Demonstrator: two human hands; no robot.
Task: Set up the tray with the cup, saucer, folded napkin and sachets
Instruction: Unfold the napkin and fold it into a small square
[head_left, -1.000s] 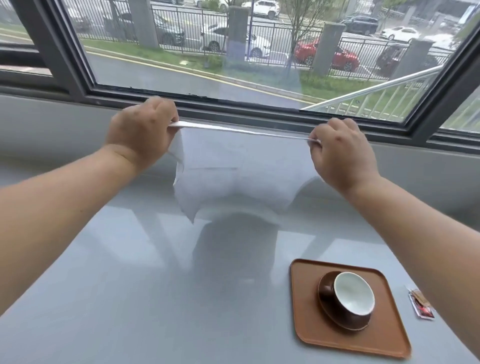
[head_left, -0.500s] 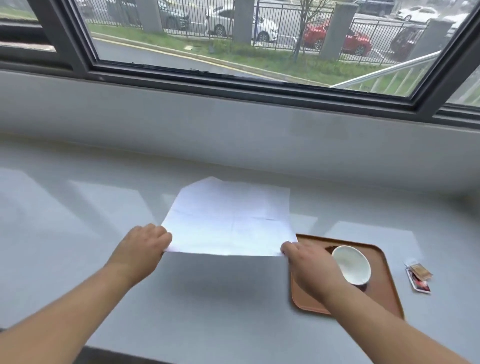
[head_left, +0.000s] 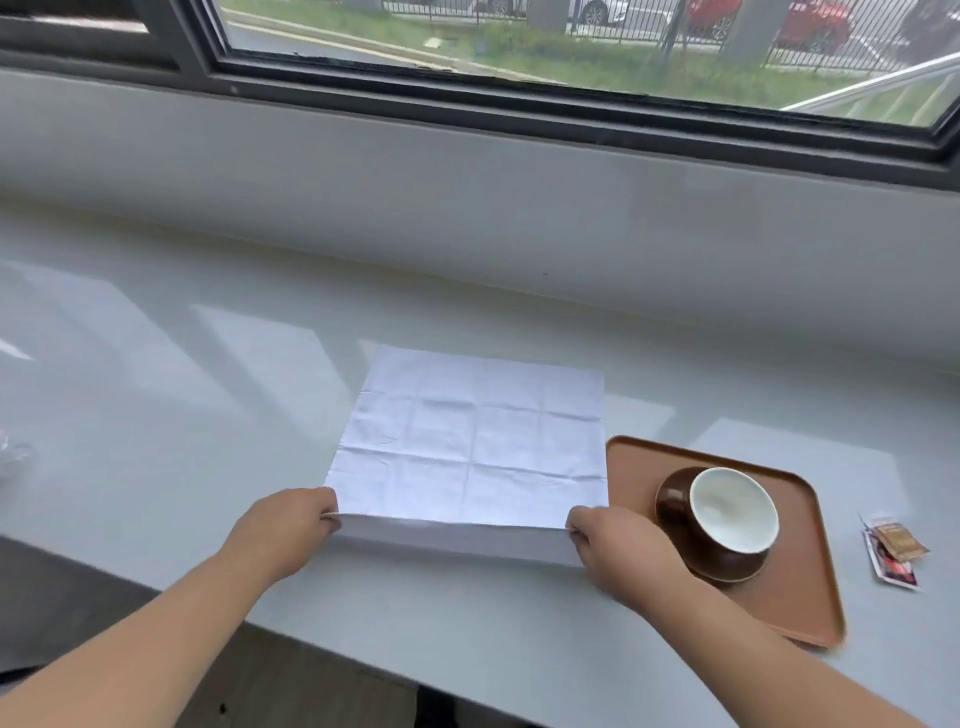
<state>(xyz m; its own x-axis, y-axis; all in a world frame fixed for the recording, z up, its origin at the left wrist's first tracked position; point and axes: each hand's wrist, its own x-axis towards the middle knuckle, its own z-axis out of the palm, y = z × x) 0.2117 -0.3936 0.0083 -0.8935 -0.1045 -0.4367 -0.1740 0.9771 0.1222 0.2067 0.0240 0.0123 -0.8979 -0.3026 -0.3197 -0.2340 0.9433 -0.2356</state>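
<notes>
A white napkin (head_left: 470, 436) lies spread flat on the pale grey counter, creased into squares. My left hand (head_left: 283, 527) pinches its near left corner and my right hand (head_left: 615, 545) pinches its near right corner, lifting the near edge a little off the counter. To the right sits a brown tray (head_left: 800, 592) carrying a brown cup with a white inside (head_left: 735, 512) on a brown saucer (head_left: 670, 499). Two sachets (head_left: 896, 551) lie on the counter right of the tray, one brown, one red and white.
The counter (head_left: 182, 405) runs along a grey wall under a dark-framed window (head_left: 519, 111). Its front edge cuts diagonally across the lower left, with dark floor below. A clear wrinkled object (head_left: 13, 457) shows at the far left edge.
The napkin, held up stretched before the window a second ago, has come down and now lies flat on the counter. Both hands moved down and toward me, still holding its near corners.
</notes>
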